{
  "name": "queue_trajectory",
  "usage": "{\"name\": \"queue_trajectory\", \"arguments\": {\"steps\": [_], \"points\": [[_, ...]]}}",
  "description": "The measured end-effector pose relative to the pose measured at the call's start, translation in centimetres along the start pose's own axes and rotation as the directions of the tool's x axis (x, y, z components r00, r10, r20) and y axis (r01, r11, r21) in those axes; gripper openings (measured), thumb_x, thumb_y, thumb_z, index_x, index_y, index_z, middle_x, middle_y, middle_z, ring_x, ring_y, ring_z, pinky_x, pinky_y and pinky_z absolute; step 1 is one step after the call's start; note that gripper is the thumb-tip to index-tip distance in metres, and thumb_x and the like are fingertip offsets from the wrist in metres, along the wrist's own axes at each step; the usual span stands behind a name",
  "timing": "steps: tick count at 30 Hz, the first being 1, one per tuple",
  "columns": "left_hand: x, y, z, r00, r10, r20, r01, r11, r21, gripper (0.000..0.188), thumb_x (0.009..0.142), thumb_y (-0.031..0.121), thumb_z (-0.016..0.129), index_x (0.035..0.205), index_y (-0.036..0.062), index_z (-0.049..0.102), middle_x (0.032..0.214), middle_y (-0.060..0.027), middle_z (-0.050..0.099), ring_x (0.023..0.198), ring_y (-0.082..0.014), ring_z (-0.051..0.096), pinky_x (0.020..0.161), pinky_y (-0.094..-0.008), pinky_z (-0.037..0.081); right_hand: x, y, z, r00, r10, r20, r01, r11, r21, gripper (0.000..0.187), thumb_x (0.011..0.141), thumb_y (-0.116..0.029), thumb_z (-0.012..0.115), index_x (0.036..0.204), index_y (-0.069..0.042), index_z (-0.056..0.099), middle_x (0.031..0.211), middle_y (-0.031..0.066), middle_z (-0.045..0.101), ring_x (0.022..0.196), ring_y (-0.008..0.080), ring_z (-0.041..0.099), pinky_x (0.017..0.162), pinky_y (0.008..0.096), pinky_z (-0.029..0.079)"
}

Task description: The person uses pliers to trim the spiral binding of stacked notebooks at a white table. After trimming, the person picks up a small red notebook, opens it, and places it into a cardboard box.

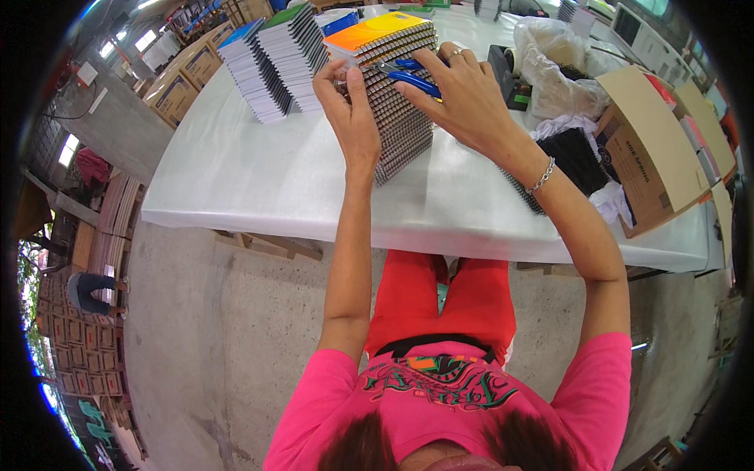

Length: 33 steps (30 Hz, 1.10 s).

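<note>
A tall stack of spiral-bound notebooks (404,118) with an orange and yellow top cover stands on the white-covered table, its coils toward me. My left hand (351,110) is closed at the stack's upper left corner, thumb and fingers pinching the edge of a spiral notebook (377,35) near the top. In my right hand (469,98) is a pair of blue-handled pliers (416,82). Their metal jaws point left, close to my left fingertips at the coil's end. What exactly the jaws touch is too small to tell.
Two more stacks of notebooks, one blue-topped (255,74) and one green-topped (292,51), stand to the left on the table (236,173). To the right lie clear plastic bags (554,59), black coils (572,161) and an open cardboard box (648,153). A person (94,293) is far left.
</note>
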<state>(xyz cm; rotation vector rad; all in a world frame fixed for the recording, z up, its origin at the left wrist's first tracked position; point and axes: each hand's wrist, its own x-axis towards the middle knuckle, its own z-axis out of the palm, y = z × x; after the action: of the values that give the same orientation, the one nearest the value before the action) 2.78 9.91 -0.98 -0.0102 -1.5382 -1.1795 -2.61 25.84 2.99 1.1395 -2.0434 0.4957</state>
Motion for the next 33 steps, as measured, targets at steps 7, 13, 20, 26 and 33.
{"name": "queue_trajectory", "arguments": {"steps": [7,13,20,26,33], "points": [[-0.5,-0.5,-0.1,1.000,0.011,0.000,-0.011,0.999,0.045,0.032,0.106,0.031,0.050,0.110,-0.0010,0.053,0.108,-0.0122,0.050,0.101,-0.0236,0.050,0.094,-0.0366,0.040,0.0,-0.5,0.0,0.998,0.026,0.053,-0.028,0.999,0.031,0.056,0.097,-0.056,0.057,0.128,-0.009,0.060,0.112,0.0182,0.059,0.105,0.0329,0.059,0.089,0.0478,0.044],[-0.7,-0.9,-0.1,1.000,0.004,-0.010,-0.003,0.997,0.072,0.035,0.107,0.033,0.049,0.113,-0.0011,0.053,0.107,-0.0100,0.055,0.100,-0.0181,0.050,0.095,-0.0329,0.041,0.8,-0.2,0.4,0.999,-0.003,0.053,-0.001,0.998,0.067,0.048,0.097,-0.054,0.058,0.114,-0.009,0.064,0.096,0.0179,0.068,0.087,0.0317,0.068,0.075,0.0447,0.053],[-0.8,-0.2,0.0,0.998,-0.046,-0.034,0.047,0.999,0.025,0.035,0.109,0.033,0.044,0.114,-0.0008,0.050,0.108,-0.0118,0.052,0.101,-0.0214,0.050,0.095,-0.0355,0.040,0.5,-0.3,0.1,0.982,0.045,0.186,-0.070,0.989,0.132,0.043,0.099,-0.052,0.056,0.105,-0.010,0.064,0.081,0.0133,0.071,0.068,0.0280,0.071,0.055,0.0380,0.055],[-0.9,0.3,0.3,0.980,-0.143,-0.136,0.124,0.983,-0.139,0.037,0.109,0.032,0.041,0.124,-0.0008,0.046,0.115,-0.0120,0.049,0.109,-0.0216,0.047,0.101,-0.0358,0.037,-0.7,-0.1,-0.4,0.999,0.031,0.027,-0.033,0.996,0.078,0.050,0.097,-0.055,0.057,0.118,-0.010,0.062,0.108,0.0173,0.067,0.094,0.0325,0.067,0.080,0.0467,0.052],[-1.4,-0.9,-0.5,1.000,-0.003,0.006,0.003,1.000,0.009,0.034,0.107,0.030,0.048,0.120,-0.0009,0.050,0.114,-0.0126,0.049,0.107,-0.0239,0.049,0.099,-0.0373,0.038,-0.7,-0.5,0.6,1.000,-0.004,0.016,0.003,0.999,0.039,0.052,0.095,-0.052,0.060,0.124,-0.009,0.060,0.111,0.0163,0.062,0.102,0.0333,0.061,0.087,0.0492,0.045]]}}
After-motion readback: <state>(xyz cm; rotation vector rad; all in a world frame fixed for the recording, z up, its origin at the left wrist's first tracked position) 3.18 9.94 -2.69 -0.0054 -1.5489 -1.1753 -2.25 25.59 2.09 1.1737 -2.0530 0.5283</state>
